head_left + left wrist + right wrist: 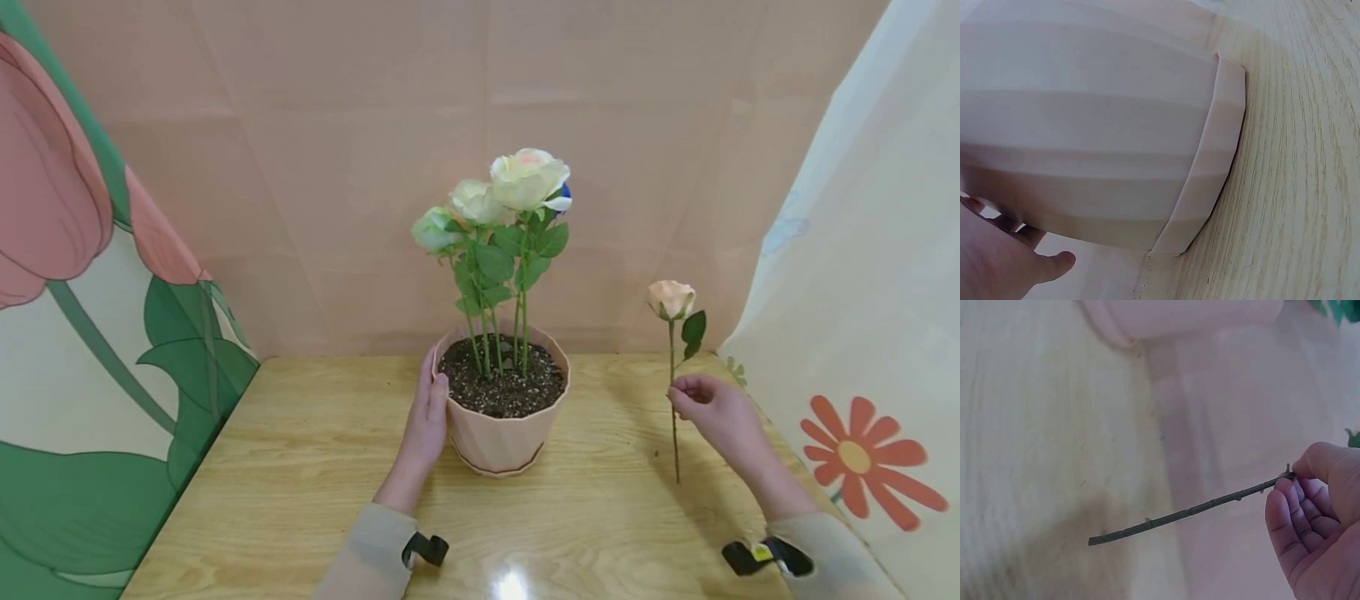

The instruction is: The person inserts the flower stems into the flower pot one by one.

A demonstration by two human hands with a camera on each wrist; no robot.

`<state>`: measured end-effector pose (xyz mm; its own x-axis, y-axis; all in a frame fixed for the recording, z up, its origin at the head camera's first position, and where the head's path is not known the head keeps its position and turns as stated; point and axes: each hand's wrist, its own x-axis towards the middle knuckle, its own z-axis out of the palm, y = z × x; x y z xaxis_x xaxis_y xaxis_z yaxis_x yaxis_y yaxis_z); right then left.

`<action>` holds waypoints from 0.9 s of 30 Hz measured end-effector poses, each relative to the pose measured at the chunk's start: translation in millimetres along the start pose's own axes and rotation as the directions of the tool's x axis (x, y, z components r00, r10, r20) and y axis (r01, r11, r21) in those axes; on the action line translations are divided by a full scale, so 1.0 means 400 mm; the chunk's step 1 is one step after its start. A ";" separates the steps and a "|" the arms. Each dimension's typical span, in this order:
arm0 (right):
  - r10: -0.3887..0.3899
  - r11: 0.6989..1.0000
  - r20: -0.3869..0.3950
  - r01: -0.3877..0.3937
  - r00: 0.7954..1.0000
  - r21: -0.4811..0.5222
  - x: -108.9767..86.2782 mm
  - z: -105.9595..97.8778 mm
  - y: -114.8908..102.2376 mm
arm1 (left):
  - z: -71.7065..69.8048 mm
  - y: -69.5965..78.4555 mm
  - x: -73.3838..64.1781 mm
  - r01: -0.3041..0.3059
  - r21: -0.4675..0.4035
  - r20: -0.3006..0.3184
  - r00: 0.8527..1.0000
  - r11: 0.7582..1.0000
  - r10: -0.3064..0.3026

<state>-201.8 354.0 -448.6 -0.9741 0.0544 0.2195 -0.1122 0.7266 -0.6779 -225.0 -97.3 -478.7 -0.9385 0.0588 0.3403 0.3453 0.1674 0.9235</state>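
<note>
On the table a pale pink flowerpot (501, 442) stands on its saucer, filled with dark soil (498, 396). Several pale artificial roses (528, 179) with green leaves rise upright from that soil. My left hand (426, 421) rests against the pot's left side, fingers extended along the wall and partly hidden behind it. To the right of the pot, my right hand (716, 412) pinches a single peach rose (672, 300) by the middle of its stem. This rose is upright, its one dark leaf beside the bloom. In the right wrist view its thorny lower stem (1191, 511) points away from the fingertips.
The wooden table (300, 483) reaches back to a plain pinkish cloth backdrop (337, 167). Printed flower cloths hang at the left (60, 375) and right (847, 333) sides. Behind the top white rose shows a bit of blue (565, 200).
</note>
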 end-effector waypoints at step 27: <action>-0.182 0.974 -0.183 0.202 0.966 0.101 -0.041 -0.051 -0.330 | -0.001 -0.010 0.004 -0.018 -0.002 -0.001 1.000 1.000 0.018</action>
<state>-167.1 271.0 -348.3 -0.8850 0.0458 0.4634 -0.3260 0.6496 -0.6868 -227.7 -98.3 -481.8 -0.9320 0.0607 0.3575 0.3626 0.1645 0.9173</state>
